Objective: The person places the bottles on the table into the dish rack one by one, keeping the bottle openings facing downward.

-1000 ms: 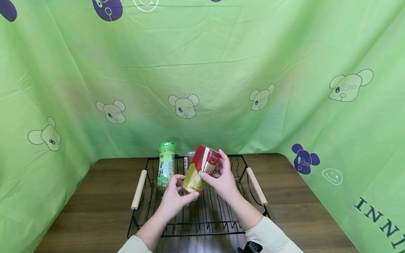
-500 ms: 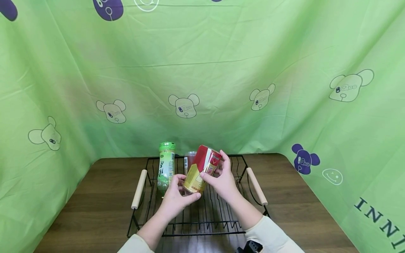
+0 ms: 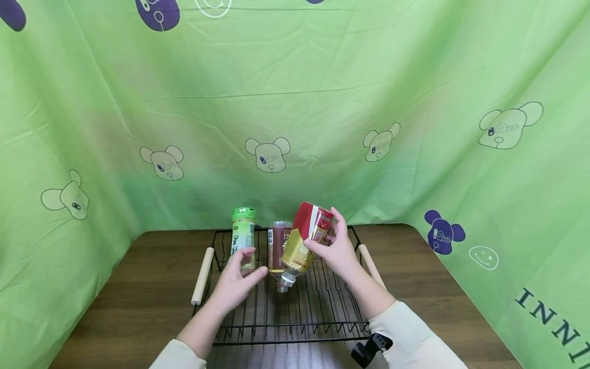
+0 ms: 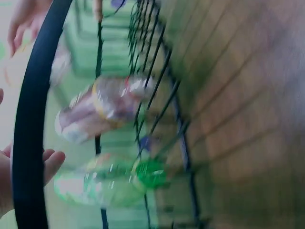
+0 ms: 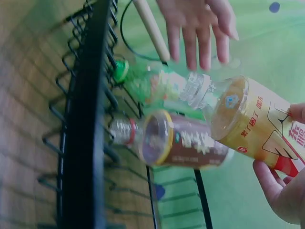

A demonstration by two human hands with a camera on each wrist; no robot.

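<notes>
My right hand grips a clear plastic drink bottle with a red and gold label. The bottle is tilted neck down over the wire rack, its open mouth without a cap. To its left my left hand is apart from it, fingers spread and holding nothing, overlapping a green-labelled bottle in the head view. Between them a brown-labelled bottle stands neck down in the rack. The green bottle is likewise upside down, its green cap among the wires.
The black wire rack has pale wooden handles at its sides and sits on a brown wooden table. A green printed cloth hangs behind and around. A black device is at my right wrist.
The left hand has let go of the red and gold bottle and moved left and down. The right hand has carried that bottle slightly right and up, uncovering its neck and the brown-labelled bottle.
</notes>
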